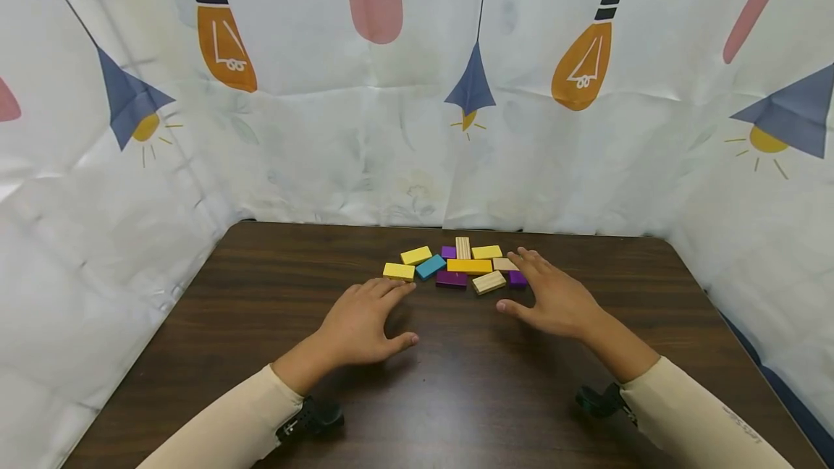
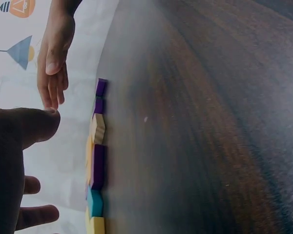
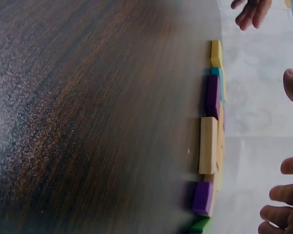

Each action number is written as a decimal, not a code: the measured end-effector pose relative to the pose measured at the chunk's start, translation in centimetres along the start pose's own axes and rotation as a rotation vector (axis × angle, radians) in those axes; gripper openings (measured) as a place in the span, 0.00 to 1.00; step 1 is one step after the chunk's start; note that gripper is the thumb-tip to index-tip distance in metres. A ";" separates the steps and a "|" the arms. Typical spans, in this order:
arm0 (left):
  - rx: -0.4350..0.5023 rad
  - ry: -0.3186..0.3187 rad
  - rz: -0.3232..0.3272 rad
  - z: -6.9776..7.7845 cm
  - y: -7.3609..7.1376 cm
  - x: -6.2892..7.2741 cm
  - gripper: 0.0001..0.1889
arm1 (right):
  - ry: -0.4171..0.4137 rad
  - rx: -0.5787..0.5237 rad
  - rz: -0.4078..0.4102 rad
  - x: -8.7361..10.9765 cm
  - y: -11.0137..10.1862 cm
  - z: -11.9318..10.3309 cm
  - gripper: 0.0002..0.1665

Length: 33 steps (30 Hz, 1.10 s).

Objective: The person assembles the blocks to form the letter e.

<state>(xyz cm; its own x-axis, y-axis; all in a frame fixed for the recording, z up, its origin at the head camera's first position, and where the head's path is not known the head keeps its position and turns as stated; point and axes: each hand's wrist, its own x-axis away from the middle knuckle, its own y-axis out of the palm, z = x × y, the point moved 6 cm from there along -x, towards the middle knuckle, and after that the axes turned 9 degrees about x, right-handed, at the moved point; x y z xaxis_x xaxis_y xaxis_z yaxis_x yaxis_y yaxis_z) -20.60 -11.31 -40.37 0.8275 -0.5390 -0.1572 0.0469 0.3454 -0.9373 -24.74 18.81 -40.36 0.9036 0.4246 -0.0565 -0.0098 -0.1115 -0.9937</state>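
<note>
A cluster of small wooden blocks lies flat near the far edge of the table. At its left are a yellow block and a blue block. An orange-yellow block sits in the middle, behind a purple block and a plain wood block. My left hand, fingers spread and holding nothing, is over the table just in front of the yellow blocks. My right hand is likewise spread and without a hold; its fingertips overlap the cluster's right end in the head view. A green block shows in the right wrist view.
The dark wood-grain table carries the blocks at its back. A white printed curtain hangs behind and along both sides. Each wrist bears a dark strapped device, such as the left wrist camera.
</note>
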 end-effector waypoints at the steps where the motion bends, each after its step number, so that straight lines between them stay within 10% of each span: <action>1: 0.000 0.002 -0.002 0.0 0.1 0.0 0.44 | 0.002 0.000 0.002 -0.1 0.1 0.0 0.61; 33: 0.014 0.031 -0.053 0.0 3.0 0.6 0.34 | -0.060 -0.017 0.062 -4.4 1.7 -0.2 0.35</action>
<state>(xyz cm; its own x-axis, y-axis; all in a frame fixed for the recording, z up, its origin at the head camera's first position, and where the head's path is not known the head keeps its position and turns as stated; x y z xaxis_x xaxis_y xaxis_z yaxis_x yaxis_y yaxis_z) -19.94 -10.59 -43.27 0.8060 -0.5802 -0.1170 0.0984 0.3262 -0.9402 -28.64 16.55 -41.76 0.8744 0.4693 -0.1237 -0.0567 -0.1543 -0.9864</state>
